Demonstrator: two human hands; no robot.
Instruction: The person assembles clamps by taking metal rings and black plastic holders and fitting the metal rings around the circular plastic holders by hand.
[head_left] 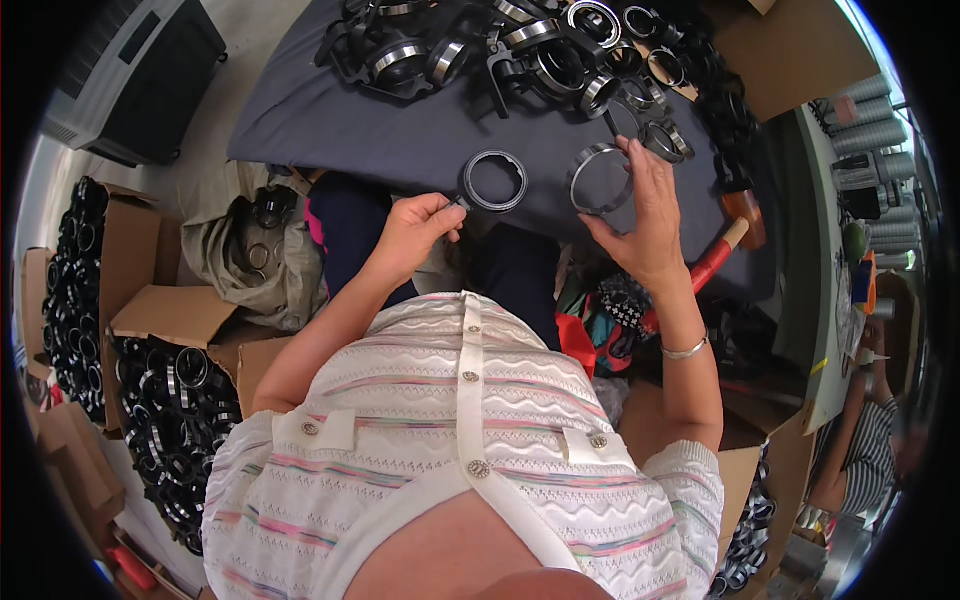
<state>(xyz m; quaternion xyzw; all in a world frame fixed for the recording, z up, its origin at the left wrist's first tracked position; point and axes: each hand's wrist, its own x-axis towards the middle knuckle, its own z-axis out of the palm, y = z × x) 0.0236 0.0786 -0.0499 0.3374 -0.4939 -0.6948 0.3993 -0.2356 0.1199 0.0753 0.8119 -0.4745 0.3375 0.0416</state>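
My left hand (pixel 420 228) pinches the tab of a black plastic ring (pixel 494 181) and holds it just above the dark grey cloth (pixel 340 110). My right hand (pixel 645 215) holds a thin silver metal ring (pixel 602 180) by its right rim, fingers spread around it. The two rings hang side by side, a little apart. Beyond them on the cloth lies a pile of black ring housings with silver bands (pixel 520 50).
Cardboard boxes (pixel 165 315) full of black rings stand at my left. A beige cloth bag (pixel 250 260) with rings sits beside them. A red-handled mallet (pixel 725 250) lies right of my right hand. Another person (pixel 870 440) sits at far right by a green table.
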